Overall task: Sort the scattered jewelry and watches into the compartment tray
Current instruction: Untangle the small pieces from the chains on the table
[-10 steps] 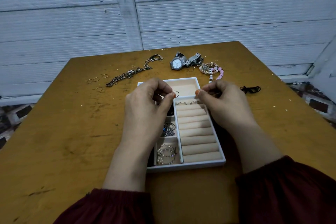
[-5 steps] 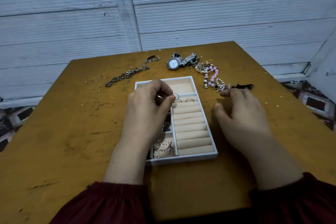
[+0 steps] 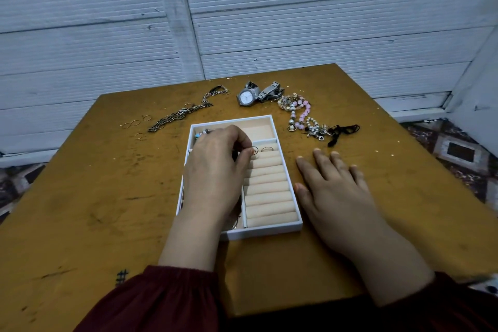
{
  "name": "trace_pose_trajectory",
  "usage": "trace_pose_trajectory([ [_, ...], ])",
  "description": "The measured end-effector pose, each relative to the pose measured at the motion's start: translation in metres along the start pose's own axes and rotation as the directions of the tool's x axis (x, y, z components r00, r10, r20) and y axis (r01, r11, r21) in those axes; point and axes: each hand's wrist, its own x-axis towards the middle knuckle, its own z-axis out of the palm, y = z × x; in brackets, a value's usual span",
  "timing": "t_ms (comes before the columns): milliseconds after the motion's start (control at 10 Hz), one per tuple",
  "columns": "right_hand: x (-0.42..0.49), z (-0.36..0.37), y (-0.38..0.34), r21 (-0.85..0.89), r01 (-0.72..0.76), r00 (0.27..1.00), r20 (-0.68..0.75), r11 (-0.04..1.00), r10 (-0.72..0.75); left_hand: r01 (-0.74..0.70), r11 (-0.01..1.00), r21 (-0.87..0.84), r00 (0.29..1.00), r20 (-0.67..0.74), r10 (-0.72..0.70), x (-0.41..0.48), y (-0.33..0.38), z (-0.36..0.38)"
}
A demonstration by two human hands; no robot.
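A white compartment tray (image 3: 292, 194) with beige ring rolls sits mid-table. My left hand (image 3: 215, 170) is over its left compartments and pinches a thin ring (image 3: 254, 150) at the top ring roll. A second ring (image 3: 267, 148) stands in that same slot. My right hand (image 3: 334, 191) lies flat on the table just right of the tray, fingers straight, holding nothing. Behind the tray lie a silver watch (image 3: 246, 97), a pink and pearl bead bracelet (image 3: 300, 113), a dark chain necklace (image 3: 177, 117) and several loose thin rings (image 3: 134, 124).
A black cord (image 3: 343, 131) with small charms lies right of the bracelet. The yellow wooden table (image 3: 80, 197) ends at a white slatted wall (image 3: 296, 21) behind. Patterned floor shows past the right edge. My left hand hides the tray's left compartments.
My right hand has left the tray and come down flat on the table to its right. My left hand has lowered the ring to the top ring roll.
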Motion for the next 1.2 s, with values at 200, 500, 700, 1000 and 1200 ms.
trace_pose_trajectory([
  [200,0.0012,0.0012,-0.0006,-0.002,0.009,1.000,-0.011,1.000,-0.009,-0.033,0.993,0.116,0.999,-0.008,0.034,0.0007,-0.0019,0.0035],
  [500,0.0015,0.0006,-0.0008,0.024,0.010,1.000,-0.006,1.000,-0.010,-0.016,0.982,0.187,1.000,0.028,0.011,0.0025,-0.0008,0.0089],
  [700,0.0022,0.0007,-0.0018,0.018,0.007,1.000,-0.004,1.000,-0.007,-0.017,0.992,0.127,0.998,0.061,0.010,0.0030,-0.0043,0.0081],
  [1000,0.0021,0.0012,-0.0013,0.017,0.010,1.000,-0.006,1.000,-0.009,-0.037,0.980,0.198,0.999,0.038,0.030,0.0015,-0.0028,0.0075],
  [1200,0.0020,0.0014,-0.0007,0.024,0.012,1.000,-0.011,1.000,-0.012,-0.053,0.973,0.224,0.998,0.033,0.046,0.0012,-0.0025,0.0062],
])
